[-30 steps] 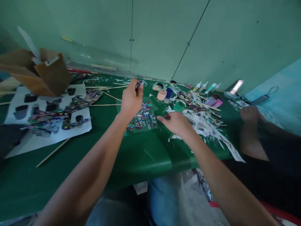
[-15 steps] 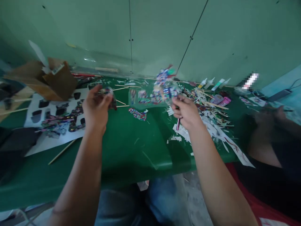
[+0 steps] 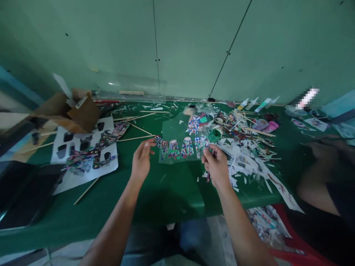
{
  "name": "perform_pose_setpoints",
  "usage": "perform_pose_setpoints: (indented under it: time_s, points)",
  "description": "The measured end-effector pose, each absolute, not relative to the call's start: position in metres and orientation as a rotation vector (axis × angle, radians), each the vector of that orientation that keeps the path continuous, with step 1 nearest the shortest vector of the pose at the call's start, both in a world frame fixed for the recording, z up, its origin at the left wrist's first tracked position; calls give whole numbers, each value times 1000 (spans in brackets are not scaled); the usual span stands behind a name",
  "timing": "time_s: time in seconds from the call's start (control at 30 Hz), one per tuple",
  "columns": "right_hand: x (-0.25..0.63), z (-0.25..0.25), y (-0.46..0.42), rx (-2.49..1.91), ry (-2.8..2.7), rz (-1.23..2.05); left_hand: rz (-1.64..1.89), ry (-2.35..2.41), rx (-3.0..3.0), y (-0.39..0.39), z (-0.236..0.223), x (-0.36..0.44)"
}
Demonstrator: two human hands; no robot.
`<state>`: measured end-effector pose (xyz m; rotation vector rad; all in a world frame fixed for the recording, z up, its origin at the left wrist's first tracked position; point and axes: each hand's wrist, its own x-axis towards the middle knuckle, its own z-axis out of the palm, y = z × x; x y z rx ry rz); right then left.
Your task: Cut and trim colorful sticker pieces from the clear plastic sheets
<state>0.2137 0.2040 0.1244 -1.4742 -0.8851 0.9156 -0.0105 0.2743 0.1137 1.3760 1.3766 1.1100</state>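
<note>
1. Tabletop, worked from its near edge. The clear sheet lies in view at the middle, between the near and back edges, bearing colourful patterned pieces; whether it rests flat or is slightly raised cannot be told.
2. Right hand: grip closed on the sheet's near right corner, with a slender dark tool also held in the fingers.
3. Left hand: beside the sheet's left edge, fingers partly bent; whether the grip is closed on anything cannot be made out.
4. Change: half a second earlier the sheet was raised and blurred, and the left hand was farther left. The sheet has since come lower and the left hand has moved in, so both hands are now at opposite sides of it and its pieces are legible.
5. Surroundings: white paper towards the tabletop's left end; paper scraps right of the sheet; glue bottles near the back edge.
</note>
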Motion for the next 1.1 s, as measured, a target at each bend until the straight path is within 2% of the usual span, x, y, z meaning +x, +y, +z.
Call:
perform_pose_setpoints:
  time_s: [0.07, 0.13, 0.27, 0.4, 0.7, 0.8, 0.97, 1.03, 1.1]
  points:
    - [209, 122, 195, -1453, -863, 953, 1030, 1182, 962, 256, 121, -15]
    - [205, 126, 187, -1438, -923, 1035, 892, 1086, 836, 239, 128, -17]
    - [208, 135, 174, -1532, -1131, 1131, 797, 1103, 911, 221, 135, -20]
    - [216, 133, 165, -1704, -1250, 1015, 693, 1146, 1024, 216, 134, -22]
    - [222, 120, 169, -1733, -1029, 1034, 727, 1065, 893, 223, 137, -26]
    - [222, 116, 170, -1825, -1094, 874, 609, 1135, 1027, 218, 137, -26]
    - [219, 117, 167, -1939, -1287, 285, 446, 1268, 1137, 205, 128, -23]
    - [216, 121, 161, -1965, -1352, 343, 415, 1336, 1205, 201, 125, -23]
    - [210, 126, 152, -1972, -1451, 598, 355, 1380, 1312, 198, 123, -24]
